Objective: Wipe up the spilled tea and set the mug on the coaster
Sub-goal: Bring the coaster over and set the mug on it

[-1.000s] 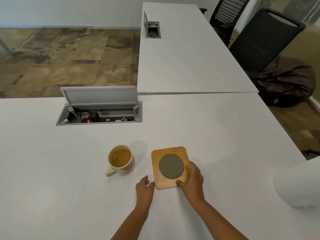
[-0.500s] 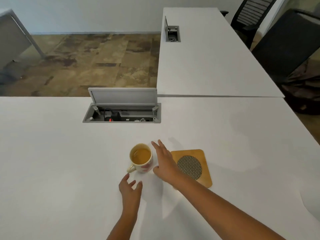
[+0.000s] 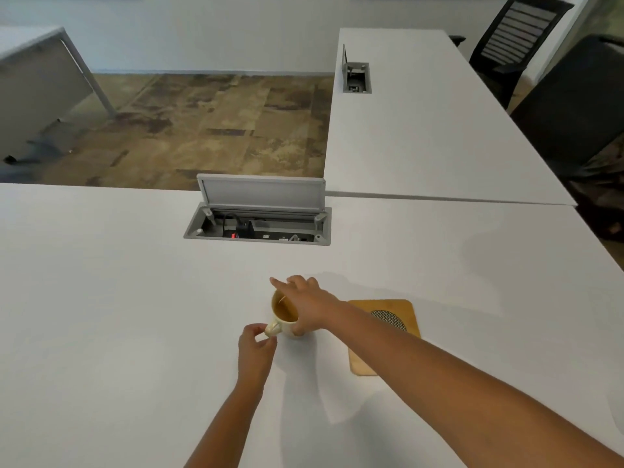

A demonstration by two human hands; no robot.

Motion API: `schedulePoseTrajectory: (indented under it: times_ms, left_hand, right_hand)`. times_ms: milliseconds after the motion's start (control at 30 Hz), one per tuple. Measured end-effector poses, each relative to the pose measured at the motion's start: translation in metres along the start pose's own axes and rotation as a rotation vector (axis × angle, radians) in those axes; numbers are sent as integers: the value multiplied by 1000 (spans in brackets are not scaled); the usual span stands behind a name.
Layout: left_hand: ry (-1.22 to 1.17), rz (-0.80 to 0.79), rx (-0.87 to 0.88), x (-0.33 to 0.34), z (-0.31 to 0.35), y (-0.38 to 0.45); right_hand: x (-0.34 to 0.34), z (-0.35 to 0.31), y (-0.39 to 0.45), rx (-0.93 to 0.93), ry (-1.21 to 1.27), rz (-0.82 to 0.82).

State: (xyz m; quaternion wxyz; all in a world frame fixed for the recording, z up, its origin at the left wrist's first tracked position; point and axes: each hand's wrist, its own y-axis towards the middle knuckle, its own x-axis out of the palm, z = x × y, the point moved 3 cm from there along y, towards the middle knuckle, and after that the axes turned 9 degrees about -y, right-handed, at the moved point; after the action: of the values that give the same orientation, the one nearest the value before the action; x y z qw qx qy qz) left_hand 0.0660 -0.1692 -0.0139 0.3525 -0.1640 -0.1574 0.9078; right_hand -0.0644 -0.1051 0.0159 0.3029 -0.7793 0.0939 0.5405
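Observation:
A cream mug (image 3: 283, 314) holding brown tea stands on the white table (image 3: 118, 298), just left of a square wooden coaster (image 3: 388, 332) with a round mesh centre. My right hand (image 3: 305, 304) reaches across over the mug's rim, thumb on its near side and fingers curled round the far side. My left hand (image 3: 255, 349) pinches the mug's handle (image 3: 273, 329) from the near left. My right forearm hides part of the coaster. No spilled tea shows on the table.
An open grey cable box (image 3: 260, 217) with plugs is sunk into the table beyond the mug. A second white table (image 3: 432, 130) joins at the back right, with black chairs (image 3: 547, 79) beside it. The table's edge runs along the far side.
My right hand left the coaster and moved left onto the mug. My left hand closed on the handle. The camera view shifted, so the mug and coaster sit further right.

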Motion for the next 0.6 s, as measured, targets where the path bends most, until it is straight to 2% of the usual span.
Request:
schedulePoseTrajectory:
  times_ms: [100,333,600]
  left_hand:
    - [61,-74,14,1,2,4]
    - [135,-117,85,11,12,7]
    - [118,-226,117,54,27,-5]
  right_hand:
    - [1,3,0,7,38,30]
    - [2,19,-16,48,128,107]
    - [-12,65,-56,145,157,167]
